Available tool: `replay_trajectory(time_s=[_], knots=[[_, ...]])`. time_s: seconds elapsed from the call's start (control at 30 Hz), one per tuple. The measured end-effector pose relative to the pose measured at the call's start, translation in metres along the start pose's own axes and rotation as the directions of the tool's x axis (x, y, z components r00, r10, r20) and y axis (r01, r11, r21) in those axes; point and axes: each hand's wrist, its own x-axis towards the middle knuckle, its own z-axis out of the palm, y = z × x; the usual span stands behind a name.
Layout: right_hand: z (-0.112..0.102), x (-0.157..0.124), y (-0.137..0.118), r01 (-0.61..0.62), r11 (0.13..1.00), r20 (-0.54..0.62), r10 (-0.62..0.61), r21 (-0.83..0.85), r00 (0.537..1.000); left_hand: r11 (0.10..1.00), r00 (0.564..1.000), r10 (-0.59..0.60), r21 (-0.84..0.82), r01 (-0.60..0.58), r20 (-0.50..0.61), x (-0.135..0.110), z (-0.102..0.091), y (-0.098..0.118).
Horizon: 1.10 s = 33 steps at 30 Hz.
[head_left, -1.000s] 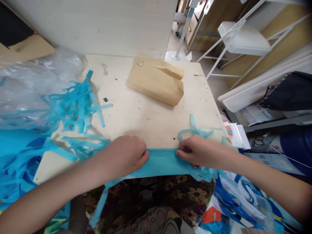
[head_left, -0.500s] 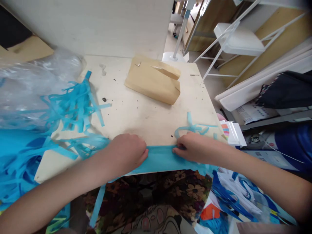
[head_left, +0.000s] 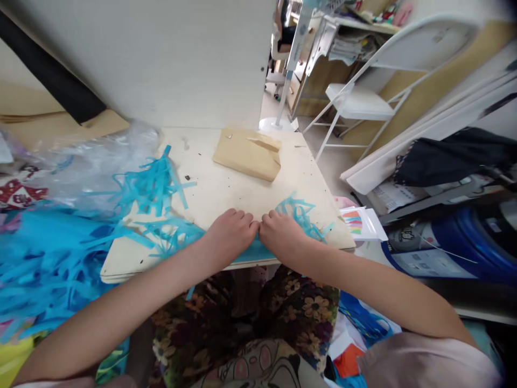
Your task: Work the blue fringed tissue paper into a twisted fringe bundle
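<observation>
A thin blue sheet, probably tissue paper (head_left: 253,251), lies along the table's near edge, mostly covered by my hands and forearms. My left hand (head_left: 233,233) is closed on it, knuckles up. Close against it, my right hand (head_left: 280,231) is curled over the same sheet, fingers pressed together. Cut strips fan out beyond both hands: a left fringe (head_left: 177,233) and a right fringe (head_left: 301,213). What lies under the fingertips is hidden. Farther left on the tabletop rests a separate bunch of blue strips (head_left: 151,186).
A folded brown paper piece (head_left: 247,156) lies toward the back of the pale table (head_left: 218,199). Clear plastic wrap (head_left: 117,148) and a heap of blue fringed paper (head_left: 60,253) crowd the left. A white folding chair (head_left: 359,102) stands beyond, at right.
My hands have come together from well apart, still on the blue paper. The strips at right now spread out more beyond my right hand. The camera view has shifted, showing more of the room.
</observation>
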Motion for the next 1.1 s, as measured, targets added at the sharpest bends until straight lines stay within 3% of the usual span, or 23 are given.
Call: replay_trajectory(time_s=[0.1,0.3,0.43,0.77,1.1], knots=[[0.004,-0.007,0.001,-0.005,1.0,0.004,0.005,0.009,1.0,0.997,0.996,0.069,-0.04,-0.068,0.048,-0.002,0.009,-0.006],[0.02,-0.026,-0.003,-0.014,1.0,-0.108,0.013,-0.005,0.994,0.999,0.997,0.001,-0.048,0.003,0.079,-0.01,0.006,0.001],[0.026,-0.03,-0.007,-0.086,0.994,-0.148,0.095,0.068,0.984,0.998,0.998,-0.012,-0.054,0.015,0.056,-0.014,0.005,0.006],[0.025,-0.011,0.008,-0.18,0.973,-0.15,0.201,0.145,0.968,0.996,0.996,-0.084,-0.044,0.082,-0.029,-0.004,0.015,-0.008],[0.026,0.002,0.004,-0.307,0.927,-0.181,0.347,0.215,0.92,0.986,0.986,-0.156,-0.073,0.152,-0.062,-0.002,0.017,-0.002]])
